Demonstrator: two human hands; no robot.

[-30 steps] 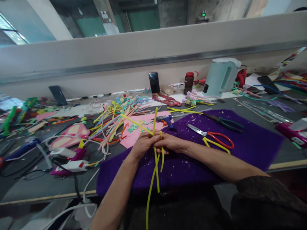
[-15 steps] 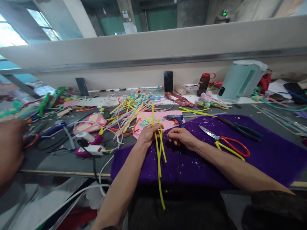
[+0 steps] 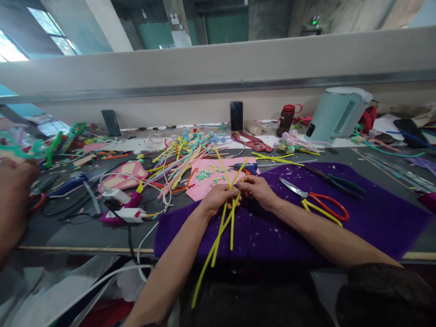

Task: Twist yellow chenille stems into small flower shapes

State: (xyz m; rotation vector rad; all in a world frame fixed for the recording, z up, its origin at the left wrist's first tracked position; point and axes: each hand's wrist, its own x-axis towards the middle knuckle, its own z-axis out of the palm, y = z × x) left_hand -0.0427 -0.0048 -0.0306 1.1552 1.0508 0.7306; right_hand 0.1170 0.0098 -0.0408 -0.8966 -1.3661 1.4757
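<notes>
Several yellow pipe cleaners (image 3: 222, 228) cross one another between my hands, their long ends hanging down over the purple cloth (image 3: 286, 236). My left hand (image 3: 220, 198) is closed around them near the crossing. Right beside it, my right hand (image 3: 257, 190) pinches the same pipe cleaners near their upper part; its fingertips partly hide them. Just behind the hands lies a pink sheet (image 3: 197, 193) with small green bits on it, and a blue glue gun (image 3: 250, 168) rests at its right edge. Scissors (image 3: 320, 200) with red and yellow handles lie to the right.
Pliers (image 3: 335, 182) lie behind the scissors. A pile of coloured pipe cleaners (image 3: 184, 165) spreads to the back left. Plugs on a power strip (image 3: 126, 213) trail cables at left. A kettle (image 3: 335, 116) and bottle (image 3: 285, 121) stand behind. Another person's hand (image 3: 15, 200) is far left.
My right hand has come in to the left and now grips the pipe cleaners beside my left hand. Their hanging ends have swung left. The other person's hand has shifted slightly.
</notes>
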